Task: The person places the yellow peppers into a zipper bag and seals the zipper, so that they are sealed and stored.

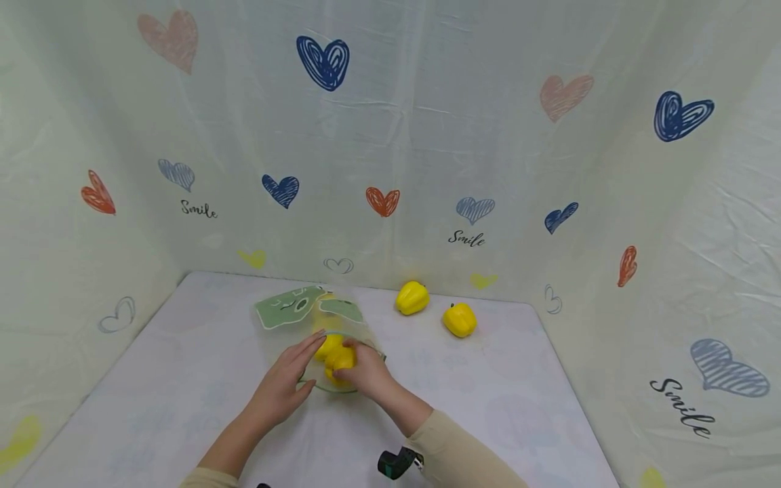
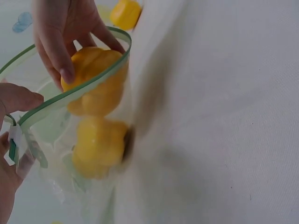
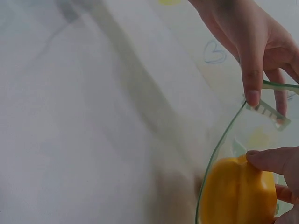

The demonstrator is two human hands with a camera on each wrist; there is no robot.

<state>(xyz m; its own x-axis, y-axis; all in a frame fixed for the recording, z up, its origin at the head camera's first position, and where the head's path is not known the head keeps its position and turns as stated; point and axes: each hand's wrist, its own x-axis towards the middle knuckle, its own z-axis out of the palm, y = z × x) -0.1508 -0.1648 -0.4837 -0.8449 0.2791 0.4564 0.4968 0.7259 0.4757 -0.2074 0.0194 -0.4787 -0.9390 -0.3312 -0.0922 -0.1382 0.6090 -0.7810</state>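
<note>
A clear bag with green print [image 1: 284, 308] and a green rim lies on the table, its mouth toward the person. The left hand [image 1: 282, 388] pinches the rim at one side, seen also in the right wrist view as a hand [image 3: 254, 42] with thumb and fingers at the edge. Between the fingers of the right hand [image 1: 369, 370] is a yellow bell pepper [image 1: 339, 362] at the bag's mouth. In the left wrist view that hand [image 2: 70, 28] grips the pepper [image 2: 96, 79] partly behind the rim. Another yellow pepper [image 2: 99, 147] sits inside the bag.
Two more yellow peppers, one [image 1: 412, 298] near the table's back edge and one [image 1: 459, 320] to its right, lie on the white table [image 1: 488, 407]. A black device [image 1: 395, 463] is beside the right sleeve. A curtain [image 1: 390, 135] with printed hearts surrounds the table.
</note>
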